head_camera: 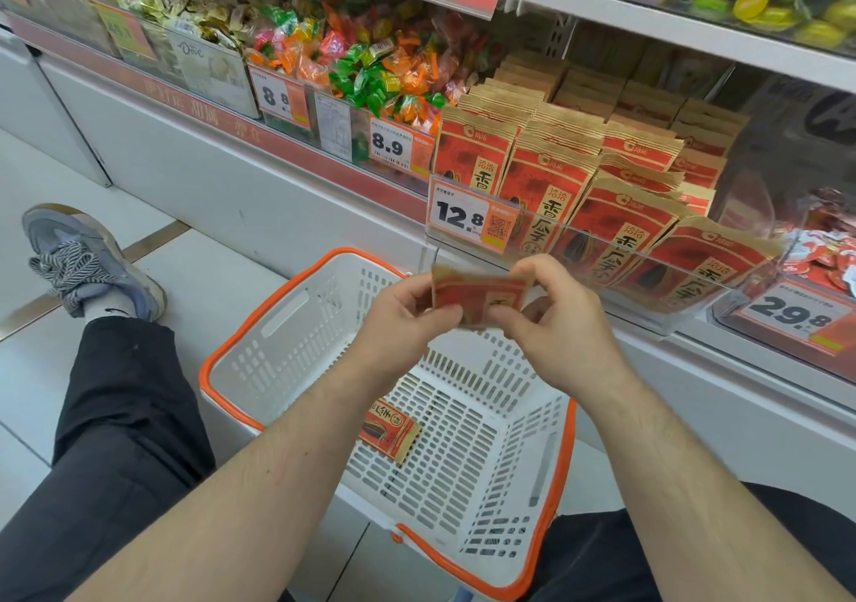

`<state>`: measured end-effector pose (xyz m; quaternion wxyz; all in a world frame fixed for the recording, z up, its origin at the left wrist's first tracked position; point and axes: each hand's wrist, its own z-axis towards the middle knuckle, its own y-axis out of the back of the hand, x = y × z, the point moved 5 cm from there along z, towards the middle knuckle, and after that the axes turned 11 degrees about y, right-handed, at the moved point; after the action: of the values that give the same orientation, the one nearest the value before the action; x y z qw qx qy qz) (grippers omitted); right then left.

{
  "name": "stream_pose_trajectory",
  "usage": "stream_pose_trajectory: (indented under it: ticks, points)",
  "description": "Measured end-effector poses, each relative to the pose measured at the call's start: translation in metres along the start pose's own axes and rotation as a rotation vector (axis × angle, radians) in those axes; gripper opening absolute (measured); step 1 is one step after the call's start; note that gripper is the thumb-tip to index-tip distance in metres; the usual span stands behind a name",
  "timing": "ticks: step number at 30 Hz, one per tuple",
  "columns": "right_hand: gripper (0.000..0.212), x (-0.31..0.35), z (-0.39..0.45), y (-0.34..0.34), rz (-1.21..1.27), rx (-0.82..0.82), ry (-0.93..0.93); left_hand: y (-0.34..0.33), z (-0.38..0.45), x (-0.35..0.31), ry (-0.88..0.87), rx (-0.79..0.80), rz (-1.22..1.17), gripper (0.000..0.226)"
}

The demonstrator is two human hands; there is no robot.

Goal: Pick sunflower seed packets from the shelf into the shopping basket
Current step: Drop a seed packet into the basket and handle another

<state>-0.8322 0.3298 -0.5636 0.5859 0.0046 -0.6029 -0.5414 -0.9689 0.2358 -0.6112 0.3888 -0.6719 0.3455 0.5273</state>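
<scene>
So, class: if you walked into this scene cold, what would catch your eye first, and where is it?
First, the two hands at centre, left hand and right hand, together holding a red sunflower seed packet above the white, orange-rimmed shopping basket on the floor, which already holds one packet. Next, the rows of matching red packets on the shelf at upper right, behind a 12.8 price tag.

Rows of red sunflower seed packets (546,184) stand on the shelf (648,309); the white basket (287,305) sits on the tiled floor (28,370).
</scene>
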Motion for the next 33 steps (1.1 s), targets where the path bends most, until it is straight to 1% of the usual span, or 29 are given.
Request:
stream_pose_trajectory:
  ticks: [1,3,4,6,7,8,10,12,15,19,22,24,26,28,30,33]
  points:
    - [0.023,-0.001,0.001,0.000,0.040,0.000,-0.023,0.000,0.001,0.000,0.051,0.013,0.007,0.023]
    - [0.013,-0.003,0.001,-0.001,0.214,-0.036,-0.114,0.000,0.002,0.004,0.201,0.042,0.040,0.015]
    - [0.012,-0.006,0.000,-0.003,0.323,-0.060,-0.196,-0.001,0.002,0.008,0.286,0.067,0.042,0.017]
    - [0.027,-0.019,-0.003,-0.013,0.490,-0.073,-0.425,-0.004,0.002,0.015,0.451,0.119,-0.025,0.025]
    - [0.033,-0.025,-0.007,-0.021,0.556,-0.047,-0.543,-0.006,0.001,0.018,0.520,0.129,-0.086,0.027]
    - [0.034,-0.030,-0.011,-0.030,0.604,-0.009,-0.650,-0.006,0.001,0.020,0.575,0.127,-0.151,0.027]
    - [0.023,-0.037,-0.017,-0.044,0.679,0.052,-0.799,-0.006,0.000,0.024,0.657,0.117,-0.263,0.024]
    - [0.013,-0.043,-0.018,-0.049,0.727,0.058,-0.883,-0.006,-0.003,0.027,0.728,0.108,-0.323,0.023]
    - [0.016,-0.048,-0.018,-0.051,0.755,0.080,-0.923,-0.007,-0.005,0.028,0.772,0.089,-0.343,0.024]
    - [0.016,-0.051,-0.019,-0.052,0.767,0.102,-0.938,-0.008,-0.005,0.027,0.757,0.101,-0.332,0.026]
    - [0.021,-0.048,-0.018,-0.050,0.707,0.142,-0.868,-0.007,-0.003,0.028,0.688,0.110,-0.273,0.027]
    - [0.017,-0.040,-0.014,-0.036,0.575,0.143,-0.723,-0.007,0.000,0.023,0.562,0.083,-0.073,0.021]
    - [0.009,-0.030,-0.009,-0.015,0.426,0.117,-0.536,-0.009,0.001,0.011,0.381,0.032,0.155,0.015]
    - [0.019,-0.018,-0.008,0.003,0.349,0.090,-0.396,-0.015,0.003,-0.003,0.241,0.020,0.221,0.023]
    - [0.025,-0.009,-0.008,0.018,0.323,0.029,-0.336,-0.023,0.006,-0.015,0.152,0.026,0.242,0.027]
    - [0.023,-0.003,-0.010,0.043,0.290,-0.108,-0.285,-0.044,0.015,-0.037,0.019,0.051,0.264,0.032]
